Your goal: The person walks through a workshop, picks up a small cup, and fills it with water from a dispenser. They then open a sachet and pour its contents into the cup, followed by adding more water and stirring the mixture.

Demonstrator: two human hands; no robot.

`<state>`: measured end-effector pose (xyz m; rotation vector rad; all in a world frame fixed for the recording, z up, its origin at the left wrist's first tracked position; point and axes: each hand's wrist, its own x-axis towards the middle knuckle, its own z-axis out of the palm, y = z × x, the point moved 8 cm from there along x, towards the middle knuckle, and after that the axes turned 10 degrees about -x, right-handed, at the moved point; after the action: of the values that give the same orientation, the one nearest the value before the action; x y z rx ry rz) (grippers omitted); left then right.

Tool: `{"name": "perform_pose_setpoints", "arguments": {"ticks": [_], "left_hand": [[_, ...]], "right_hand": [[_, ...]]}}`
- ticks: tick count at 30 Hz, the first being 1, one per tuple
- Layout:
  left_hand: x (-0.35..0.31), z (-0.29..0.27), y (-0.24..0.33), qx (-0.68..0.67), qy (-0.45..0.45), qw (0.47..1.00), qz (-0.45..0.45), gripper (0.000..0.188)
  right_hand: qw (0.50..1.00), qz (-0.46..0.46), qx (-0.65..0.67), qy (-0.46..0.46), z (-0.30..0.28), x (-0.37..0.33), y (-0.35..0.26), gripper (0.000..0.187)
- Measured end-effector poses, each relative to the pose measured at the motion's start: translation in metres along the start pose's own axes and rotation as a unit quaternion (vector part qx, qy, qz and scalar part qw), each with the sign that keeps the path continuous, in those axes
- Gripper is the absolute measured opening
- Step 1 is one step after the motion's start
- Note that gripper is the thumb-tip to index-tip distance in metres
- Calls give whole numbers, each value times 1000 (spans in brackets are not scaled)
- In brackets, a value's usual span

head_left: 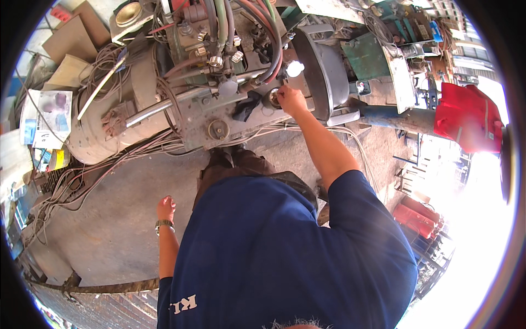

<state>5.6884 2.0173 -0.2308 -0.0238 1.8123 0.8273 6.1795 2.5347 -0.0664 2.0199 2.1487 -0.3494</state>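
My right hand [292,101] reaches forward to the machine, its fingers pinched at a small round metal fitting [273,98] on the front panel [246,123]. The fingertips partly cover that fitting. A black cloth or glove [247,106] lies on the panel just left of it. Further left is a round handwheel [218,130]. Beyond my hand, a bright reflective disc [295,68] shines in the light. My left hand [166,209], with a watch [164,223] at the wrist, hangs low at my left side. Its fingers are curled, and nothing shows in them.
Hoses and valve fittings [216,55] crowd the machine's top. A large dark round flange [323,74] stands right of my hand. Cables [109,159] run along the machine's base. A red cloth [470,116] hangs over a blue pipe [397,117]. A cardboard box [46,118] sits far left.
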Motion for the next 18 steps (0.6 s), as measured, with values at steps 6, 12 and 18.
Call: {"name": "perform_pose_setpoints", "arguments": {"ticks": [6,12,18], "left_hand": [[0,-8,-4,21,9,1000,7,29],[-9,-12,-4,16,9,1000,-7,29],[-7,-18,-2,14,5,1000,-14,31]], "right_hand": [[1000,-16,16,-20,4,1,4,25],[999,-14,10,-43,3,-4,-1,25],[999,-34,16,-39,7,-3,-2,26]]}}
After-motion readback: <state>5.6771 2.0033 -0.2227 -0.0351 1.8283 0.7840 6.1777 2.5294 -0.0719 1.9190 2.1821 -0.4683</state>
